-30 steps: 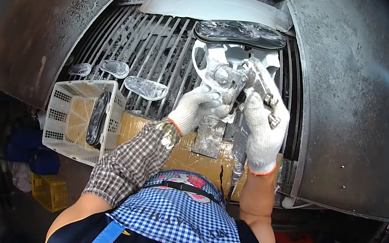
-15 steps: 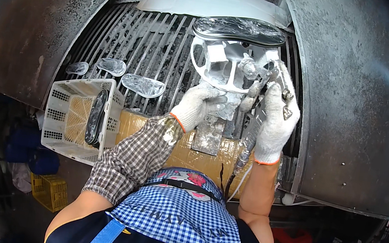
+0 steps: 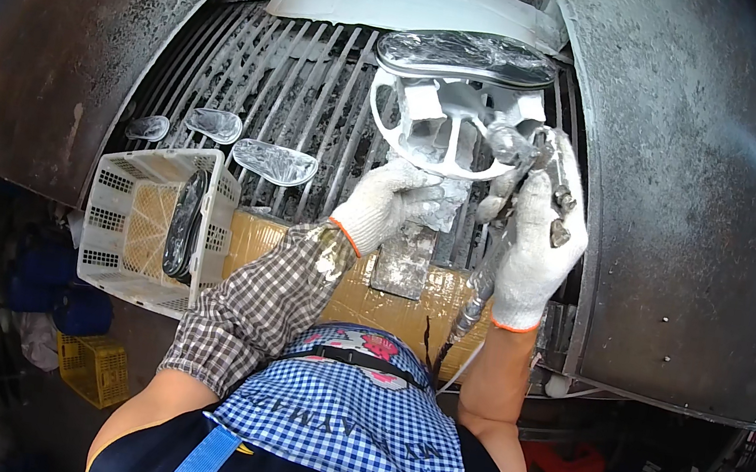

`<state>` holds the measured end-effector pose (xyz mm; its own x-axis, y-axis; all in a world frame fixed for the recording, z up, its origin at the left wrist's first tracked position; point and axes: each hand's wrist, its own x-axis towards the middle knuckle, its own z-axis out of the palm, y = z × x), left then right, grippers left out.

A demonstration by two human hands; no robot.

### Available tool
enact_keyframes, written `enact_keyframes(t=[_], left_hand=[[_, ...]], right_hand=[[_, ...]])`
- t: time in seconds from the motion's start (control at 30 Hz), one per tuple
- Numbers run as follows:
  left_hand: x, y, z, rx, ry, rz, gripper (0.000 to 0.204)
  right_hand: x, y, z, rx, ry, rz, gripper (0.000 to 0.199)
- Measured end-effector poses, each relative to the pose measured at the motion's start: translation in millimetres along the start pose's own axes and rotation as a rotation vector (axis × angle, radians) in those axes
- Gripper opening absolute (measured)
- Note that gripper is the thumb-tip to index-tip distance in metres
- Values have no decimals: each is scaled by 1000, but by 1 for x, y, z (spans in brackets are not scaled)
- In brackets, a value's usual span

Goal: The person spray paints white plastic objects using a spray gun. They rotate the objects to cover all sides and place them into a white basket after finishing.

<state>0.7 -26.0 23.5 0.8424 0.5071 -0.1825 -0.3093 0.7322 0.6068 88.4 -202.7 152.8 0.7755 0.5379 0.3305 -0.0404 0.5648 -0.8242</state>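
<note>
A dark, glossy shoe sole (image 3: 466, 57) lies on top of a white, paint-crusted round stand (image 3: 443, 127) over a grating of metal bars (image 3: 291, 96). My right hand (image 3: 539, 236), in a white glove, grips a metal spray gun (image 3: 514, 208) with a hose trailing down; its nozzle points at the stand just below the sole. My left hand (image 3: 390, 201), also gloved, holds the stem of the stand underneath its round frame.
Three more glossy soles (image 3: 274, 162) lie on the grating at the left. A white plastic basket (image 3: 156, 227) with dark soles standing in it sits on the front ledge. Curved metal booth walls (image 3: 697, 196) rise on both sides. A yellow crate (image 3: 96, 368) is on the floor.
The spray gun in my right hand has risen toward the stand's right side. My left hand has stayed on the stem, and the stand with the sole sits farther up in view.
</note>
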Motion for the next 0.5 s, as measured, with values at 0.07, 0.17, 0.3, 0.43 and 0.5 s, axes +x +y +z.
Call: enact_keyframes(t=[0.07, 0.17, 0.3, 0.43, 0.5], left_hand=[[-1, -1, -1, -6, 18, 4, 45], [1, 1, -5, -8, 23, -32, 45], [2, 3, -11, 3, 23, -44, 49], [2, 5, -15, -5, 26, -34, 50], [2, 6, -14, 3, -9, -14, 48]], right_hand=[[2, 2, -3, -27, -23, -5, 48], [6, 7, -11, -101, -16, -20, 49], [11, 8, -17, -132, 36, -46, 49], [15, 6, -22, -133, 116, -82, 48], [14, -2, -22, -91, 112, -44, 47]])
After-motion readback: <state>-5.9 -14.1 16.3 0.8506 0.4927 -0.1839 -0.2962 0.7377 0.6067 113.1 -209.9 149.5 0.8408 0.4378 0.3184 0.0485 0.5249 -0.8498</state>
